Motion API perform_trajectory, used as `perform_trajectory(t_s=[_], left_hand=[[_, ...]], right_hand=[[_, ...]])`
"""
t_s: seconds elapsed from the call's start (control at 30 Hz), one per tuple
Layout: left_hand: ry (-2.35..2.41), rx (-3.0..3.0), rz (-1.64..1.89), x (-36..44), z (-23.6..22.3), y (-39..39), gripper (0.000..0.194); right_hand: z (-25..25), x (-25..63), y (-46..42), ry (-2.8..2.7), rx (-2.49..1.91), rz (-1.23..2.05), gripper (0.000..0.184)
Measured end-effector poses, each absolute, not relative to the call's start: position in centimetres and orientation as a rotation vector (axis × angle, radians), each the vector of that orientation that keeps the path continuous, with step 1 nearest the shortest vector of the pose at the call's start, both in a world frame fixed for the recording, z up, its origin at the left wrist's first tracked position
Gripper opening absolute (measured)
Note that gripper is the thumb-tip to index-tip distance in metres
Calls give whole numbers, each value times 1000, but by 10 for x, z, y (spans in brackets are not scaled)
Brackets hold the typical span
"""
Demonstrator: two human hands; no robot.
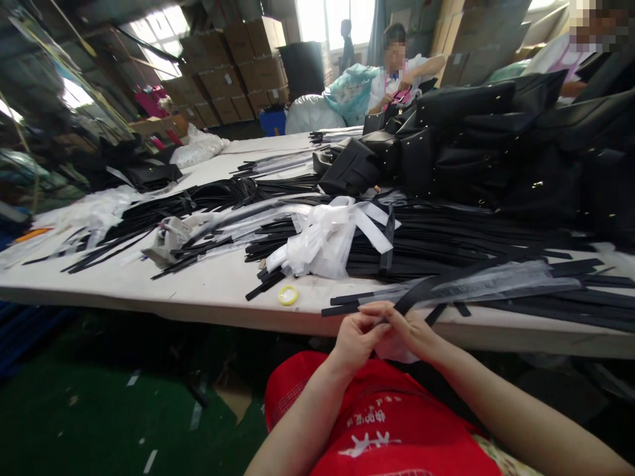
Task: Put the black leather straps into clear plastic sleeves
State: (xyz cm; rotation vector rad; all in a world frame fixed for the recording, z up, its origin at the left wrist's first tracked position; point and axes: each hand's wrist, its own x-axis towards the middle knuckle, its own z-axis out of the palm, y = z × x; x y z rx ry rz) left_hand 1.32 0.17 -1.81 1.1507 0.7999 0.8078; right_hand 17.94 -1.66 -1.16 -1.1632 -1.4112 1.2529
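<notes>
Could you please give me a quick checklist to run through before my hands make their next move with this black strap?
1. Both hands at the strap: ok, left hand and right hand meet at its near end.
2. Grip secure: cannot tell, the fingers hide the strap's tip.
3. Film clear of the hands: not ok, some hangs just below them.
4. Strap's far end free: cannot tell, it blends into the other black straps.
5. Yellow ring out of the way: ok, it lies left of the hands, near the table's front edge.
</notes>
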Motion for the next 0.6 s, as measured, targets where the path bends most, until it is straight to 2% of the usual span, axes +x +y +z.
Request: perform_trajectory(t_s=[0.07,0.17,0.23,0.4,0.5,0.6], left_hand=[[830,1213,788,10,-18,3,39],[853,1310,654,3,-17,6,43],[875,1381,600,2,-19,8,48],[1028,1581,721,4,-27,10,54],[1070,1607,612,-1,-31,15,56],[1105,1600,605,-1,-34,20,59]], right_hand=[[-14,182,-10,-1195,-1142,1381,55],[-12,190,-3,-827,-1103,1340,59],[-11,189,-4,-817,-1129,1329,60],[-13,175,-8,-900,-1089,1601,62],[-14,177,-3,-706,-1084,1481,70],[-18,174,-2,-764,-1098,1519,65]])
